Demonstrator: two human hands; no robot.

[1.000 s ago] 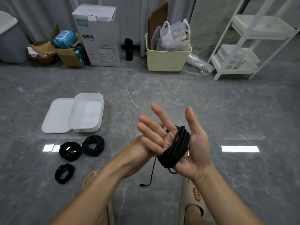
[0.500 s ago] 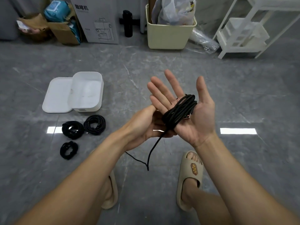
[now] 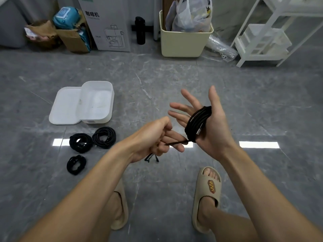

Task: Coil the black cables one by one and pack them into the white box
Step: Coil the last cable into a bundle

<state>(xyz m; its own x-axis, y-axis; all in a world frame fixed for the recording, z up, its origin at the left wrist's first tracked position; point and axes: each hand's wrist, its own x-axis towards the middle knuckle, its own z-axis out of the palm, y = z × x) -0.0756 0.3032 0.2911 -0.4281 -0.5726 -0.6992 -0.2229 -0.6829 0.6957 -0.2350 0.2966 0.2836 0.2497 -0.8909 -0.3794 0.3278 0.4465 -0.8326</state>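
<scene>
Pinching the loose end of a black cable (image 3: 198, 124), the left hand (image 3: 153, 137) pulls it taut toward the right hand (image 3: 208, 123), whose fingers are spread straight with the cable wound in loops around the palm. On the gray floor (image 3: 227, 95), three coiled cables (image 3: 92, 142) lie just in front of the open white box (image 3: 97, 103).

Left hand (image 3: 153, 137) hides its own fingertips and the stretch of black cable (image 3: 198, 124) passing through it; loose cable end below the hand is small, connector type unreadable. Coil covers part of right hand (image 3: 208, 123) palm. Top frame edge cuts off the cardboard box (image 3: 106, 23), plastic bag (image 3: 190, 13) and white rack (image 3: 265, 32). Both forearms run out at the bottom edge.
</scene>
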